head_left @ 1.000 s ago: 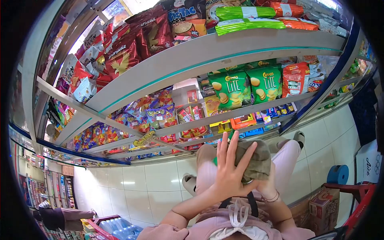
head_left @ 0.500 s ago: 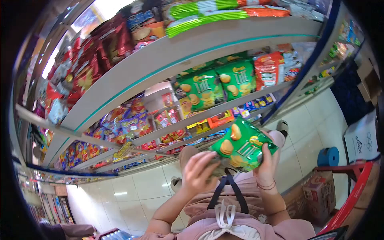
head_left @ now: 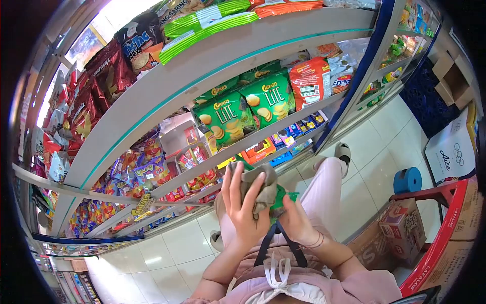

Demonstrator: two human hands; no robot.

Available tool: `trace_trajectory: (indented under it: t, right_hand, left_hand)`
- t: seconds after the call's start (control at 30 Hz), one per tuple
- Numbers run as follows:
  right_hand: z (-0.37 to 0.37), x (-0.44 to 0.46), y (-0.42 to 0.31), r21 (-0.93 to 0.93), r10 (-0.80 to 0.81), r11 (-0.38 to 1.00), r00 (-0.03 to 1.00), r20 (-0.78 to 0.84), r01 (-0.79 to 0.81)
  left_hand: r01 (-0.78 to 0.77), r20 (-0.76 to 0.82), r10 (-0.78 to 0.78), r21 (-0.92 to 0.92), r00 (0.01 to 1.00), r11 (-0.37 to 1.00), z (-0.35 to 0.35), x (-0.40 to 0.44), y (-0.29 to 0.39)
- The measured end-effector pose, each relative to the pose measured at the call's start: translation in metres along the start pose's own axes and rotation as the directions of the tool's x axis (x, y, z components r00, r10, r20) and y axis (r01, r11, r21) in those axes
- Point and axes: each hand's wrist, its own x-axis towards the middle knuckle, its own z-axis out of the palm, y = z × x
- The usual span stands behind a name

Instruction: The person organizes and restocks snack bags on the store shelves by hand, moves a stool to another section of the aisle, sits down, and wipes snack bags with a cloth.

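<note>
My left hand (head_left: 243, 205) is closed around a crumpled grey-brown cloth (head_left: 262, 186), which presses against a green chip bag (head_left: 284, 200). My right hand (head_left: 298, 221) grips that bag at its near right side, thumb on top. Most of the bag is hidden behind the cloth and my fingers; only green edges show. Both hands are together in front of my lap. Beyond them, matching green Chitato Lite bags (head_left: 267, 101) stand upright on the shelf, beside a red snack bag (head_left: 310, 83).
The shelf rack (head_left: 202, 66) curves across the front, its lower level holding small colourful packets (head_left: 144, 167). On my right are a blue tape roll (head_left: 407, 180), a red-framed cart (head_left: 435, 243) with cardboard boxes (head_left: 402, 228), and a white Aice box (head_left: 450, 147).
The cloth has come from beside the bag to over its face. The bag has turned, so its printed front no longer shows. My view has shifted slightly rightward.
</note>
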Motion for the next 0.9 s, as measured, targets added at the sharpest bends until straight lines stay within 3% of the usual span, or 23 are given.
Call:
trace_trajectory:
  t: [0.07,0.1,0.17,0.3,0.4,0.43,0.53,0.57,0.6,0.63,0.67,0.7,0.8,0.83,0.9]
  right_hand:
    - [-0.005,0.000,-0.002,0.057,0.117,0.992,0.991,-0.063,-0.113]
    - [0.001,0.003,-0.009,0.180,0.062,0.982,0.998,0.011,-0.063]
    - [0.012,0.006,-0.022,0.209,0.018,0.978,0.998,0.054,-0.029]
    - [0.011,0.013,-0.034,0.318,-0.020,0.948,0.988,0.155,-0.031]
    - [-0.001,0.018,-0.045,0.344,-0.006,0.938,0.993,0.121,-0.036]
    - [-0.002,0.017,-0.052,0.375,-0.012,0.926,0.995,0.103,-0.028]
    - [-0.002,0.018,-0.067,0.425,-0.161,0.893,0.987,-0.007,0.149]
    - [-0.006,0.018,-0.072,0.411,-0.226,0.888,0.974,-0.004,0.208]
    - [-0.009,0.018,-0.073,0.392,-0.244,0.889,0.969,-0.037,0.239]
    - [-0.012,0.019,-0.074,0.369,-0.264,0.889,0.962,-0.071,0.271]
    - [-0.014,0.018,-0.075,0.344,-0.278,0.890,0.955,-0.109,0.298]
    - [-0.011,0.017,-0.074,0.265,-0.295,0.904,0.938,-0.183,0.336]
    - [-0.027,0.019,-0.040,0.254,-0.160,0.945,0.970,-0.185,0.204]
    - [-0.031,0.019,-0.029,0.239,-0.108,0.959,0.975,-0.195,0.155]
    - [-0.034,0.018,-0.017,0.173,-0.004,0.984,0.969,-0.246,0.048]
  left_hand:
    - [-0.065,-0.040,0.064,-0.014,0.997,0.998,0.004,0.000,0.001]
    - [-0.109,-0.041,0.109,-0.010,0.993,0.994,0.005,0.000,0.001]
    - [-0.187,-0.056,0.188,0.020,0.981,0.982,0.005,0.000,0.002]
    - [-0.363,0.079,0.359,0.036,0.930,0.931,-0.003,-0.005,0.002]
    - [-0.534,0.240,0.549,-0.131,0.800,0.835,-0.014,-0.010,-0.001]
    - [-0.607,0.259,0.612,-0.108,0.747,0.787,-0.015,-0.018,-0.004]
    - [-0.512,0.213,0.539,-0.175,0.815,0.841,-0.014,-0.048,-0.027]
    - [-0.273,0.263,0.339,-0.257,0.903,0.927,-0.010,-0.057,-0.033]
    - [0.216,0.298,-0.049,-0.559,0.953,0.801,-0.007,-0.060,-0.038]
    - [0.584,0.459,-0.375,-0.723,0.805,0.368,-0.003,-0.062,-0.044]
    - [0.702,0.688,-0.522,-0.679,0.504,-0.216,0.000,-0.067,-0.049]
    - [0.660,0.683,-0.526,-0.700,0.507,-0.272,0.002,-0.074,-0.056]
    - [0.568,0.646,-0.224,-0.755,0.729,-0.328,-0.007,-0.055,-0.019]
    - [0.534,0.632,-0.183,-0.750,0.753,-0.390,-0.005,-0.059,-0.017]
    - [0.504,0.551,-0.359,-0.835,0.753,-0.222,-0.003,-0.068,-0.011]
